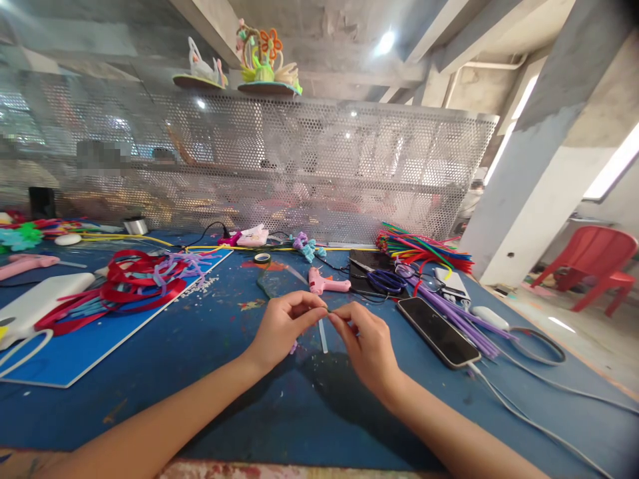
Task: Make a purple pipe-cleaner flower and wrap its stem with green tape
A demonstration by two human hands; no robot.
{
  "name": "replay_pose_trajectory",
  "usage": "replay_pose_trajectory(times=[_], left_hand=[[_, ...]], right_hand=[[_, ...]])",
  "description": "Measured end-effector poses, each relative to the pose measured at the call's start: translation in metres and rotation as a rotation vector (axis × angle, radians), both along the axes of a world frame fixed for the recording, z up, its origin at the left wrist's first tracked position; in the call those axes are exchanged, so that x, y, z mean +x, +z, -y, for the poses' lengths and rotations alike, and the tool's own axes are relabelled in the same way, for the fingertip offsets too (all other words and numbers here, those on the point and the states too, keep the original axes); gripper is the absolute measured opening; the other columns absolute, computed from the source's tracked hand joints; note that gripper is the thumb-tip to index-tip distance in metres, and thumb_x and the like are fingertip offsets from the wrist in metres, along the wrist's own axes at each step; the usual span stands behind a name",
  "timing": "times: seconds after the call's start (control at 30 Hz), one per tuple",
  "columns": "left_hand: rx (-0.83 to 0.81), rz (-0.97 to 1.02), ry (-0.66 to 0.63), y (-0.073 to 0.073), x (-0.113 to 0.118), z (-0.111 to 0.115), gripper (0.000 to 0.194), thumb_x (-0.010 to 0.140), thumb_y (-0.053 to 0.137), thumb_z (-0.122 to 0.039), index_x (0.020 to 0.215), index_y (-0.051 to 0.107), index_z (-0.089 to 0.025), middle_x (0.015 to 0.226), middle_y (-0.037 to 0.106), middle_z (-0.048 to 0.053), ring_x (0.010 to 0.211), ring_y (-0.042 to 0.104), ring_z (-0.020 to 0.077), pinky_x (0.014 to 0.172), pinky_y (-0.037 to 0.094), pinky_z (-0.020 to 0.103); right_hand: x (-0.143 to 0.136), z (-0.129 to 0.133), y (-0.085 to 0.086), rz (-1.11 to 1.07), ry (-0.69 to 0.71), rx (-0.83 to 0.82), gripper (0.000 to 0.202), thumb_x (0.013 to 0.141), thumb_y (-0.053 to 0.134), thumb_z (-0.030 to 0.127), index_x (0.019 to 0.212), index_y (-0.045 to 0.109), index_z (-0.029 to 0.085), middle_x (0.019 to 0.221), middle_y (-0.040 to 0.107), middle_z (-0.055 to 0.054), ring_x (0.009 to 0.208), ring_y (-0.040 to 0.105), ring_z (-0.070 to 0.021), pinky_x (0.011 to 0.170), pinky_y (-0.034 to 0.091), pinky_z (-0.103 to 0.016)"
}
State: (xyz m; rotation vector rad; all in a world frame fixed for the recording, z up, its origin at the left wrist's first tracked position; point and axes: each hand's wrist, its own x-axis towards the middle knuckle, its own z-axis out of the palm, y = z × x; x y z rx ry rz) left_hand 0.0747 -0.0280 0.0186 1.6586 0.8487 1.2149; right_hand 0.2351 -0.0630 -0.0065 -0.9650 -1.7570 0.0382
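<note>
My left hand [287, 322] and my right hand [367, 342] meet above the middle of the table, both closed in a pinch. Between their fingertips shows a short bit of a thin dark green strand [328, 309]. A dark green curved line [260, 283] lies beyond my left hand; whether it joins the strand I cannot tell. Just past the fingers rests a pink glue gun [329, 283]. A translucent glue stick [323, 338] lies below the fingertips. Something small and purple [293, 347] peeks out under my left hand, mostly hidden.
At left, red ribbon [142, 279] and purple pieces lie on a blue board [90, 352]. To the right are a phone [439, 332] with its cable, purple pipe cleaners [449, 309] and scissors [384, 278]. A perforated metal screen [319, 166] stands along the back.
</note>
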Motion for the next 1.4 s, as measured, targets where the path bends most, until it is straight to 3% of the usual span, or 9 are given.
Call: replay_pose_trajectory(times=[0.13,0.3,0.37,0.47,0.67,0.83,0.97,1.3,1.4], left_hand=[[0.077,-0.035,-0.04,0.002,-0.004,-0.003,0.014,0.073,0.071,-0.029,0.076,0.067,-0.017,0.077,0.066,0.002,0.067,0.058,0.0129,0.058,0.044,0.021],[0.056,-0.039,-0.087,0.002,-0.004,-0.003,0.012,0.076,0.069,-0.028,0.08,0.066,-0.017,0.072,0.063,-0.001,0.063,0.055,0.0108,0.056,0.041,0.019],[0.047,-0.035,-0.086,0.003,-0.004,-0.002,0.013,0.077,0.068,-0.029,0.08,0.065,-0.017,0.069,0.061,-0.002,0.061,0.052,0.0099,0.055,0.04,0.019],[0.004,-0.034,-0.09,0.004,-0.004,-0.001,0.017,0.079,0.065,-0.033,0.078,0.062,-0.016,0.063,0.055,-0.004,0.055,0.045,0.0082,0.051,0.036,0.018],[-0.07,-0.024,-0.084,0.003,-0.003,-0.005,0.021,0.079,0.064,-0.036,0.078,0.061,-0.015,0.059,0.054,-0.004,0.051,0.041,0.0076,0.048,0.033,0.019],[-0.169,0.126,-0.144,-0.005,0.0,-0.007,0.023,0.075,0.07,-0.036,0.08,0.063,-0.015,0.062,0.055,-0.002,0.053,0.048,0.008,0.051,0.035,0.02],[-0.182,0.212,-0.155,-0.01,0.001,-0.007,0.024,0.071,0.074,-0.036,0.082,0.064,-0.016,0.062,0.057,-0.002,0.054,0.049,0.0085,0.052,0.036,0.02],[0.071,-0.069,-0.074,0.004,-0.009,-0.007,0.016,0.077,0.068,-0.032,0.077,0.063,-0.017,0.064,0.055,-0.003,0.054,0.045,0.0077,0.049,0.035,0.018],[0.011,-0.093,-0.103,0.005,-0.007,-0.005,0.019,0.079,0.064,-0.034,0.075,0.06,-0.016,0.06,0.051,-0.005,0.051,0.041,0.0073,0.047,0.033,0.018]], right_hand=[[-0.001,0.001,0.003,-0.084,0.079,-0.161,0.029,0.093,0.044,0.034,0.072,0.057,0.018,0.063,0.058,-0.001,0.056,0.053,-0.0114,0.054,0.041,-0.022],[-0.009,-0.006,0.006,-0.639,0.43,-0.822,0.046,0.085,0.043,0.061,0.066,0.047,0.019,0.048,0.054,0.003,0.034,0.045,-0.0082,0.033,0.033,-0.018],[-0.011,-0.008,0.007,-0.74,0.53,-0.955,0.048,0.081,0.046,0.065,0.063,0.042,0.02,0.043,0.052,0.004,0.029,0.04,-0.0068,0.03,0.03,-0.017],[-0.009,-0.008,0.009,-0.667,0.484,-0.865,0.046,0.079,0.052,0.061,0.064,0.047,0.018,0.053,0.059,0.0,0.038,0.049,-0.0085,0.033,0.036,-0.018],[0.004,-0.008,0.003,-0.159,0.069,-0.188,0.009,0.083,0.062,0.028,0.084,0.06,0.02,0.076,0.064,-0.002,0.065,0.058,-0.0132,0.053,0.046,-0.023],[0.009,-0.008,0.001,0.095,0.041,0.177,0.008,0.088,0.055,0.016,0.083,0.061,0.019,0.082,0.066,-0.005,0.072,0.058,-0.0133,0.066,0.045,-0.026],[0.004,-0.002,0.005,0.003,0.074,0.038,0.012,0.089,0.053,0.021,0.079,0.059,0.018,0.073,0.062,-0.002,0.064,0.054,-0.0115,0.06,0.043,-0.023],[-0.01,-0.003,0.01,-0.517,0.285,-0.764,0.043,0.091,0.036,0.052,0.065,0.047,0.019,0.052,0.053,0.001,0.04,0.047,-0.01,0.038,0.037,-0.02],[-0.008,-0.005,0.007,-0.438,0.216,-0.733,0.045,0.09,0.036,0.054,0.063,0.046,0.019,0.051,0.053,0.0,0.04,0.048,-0.0109,0.039,0.038,-0.022]])
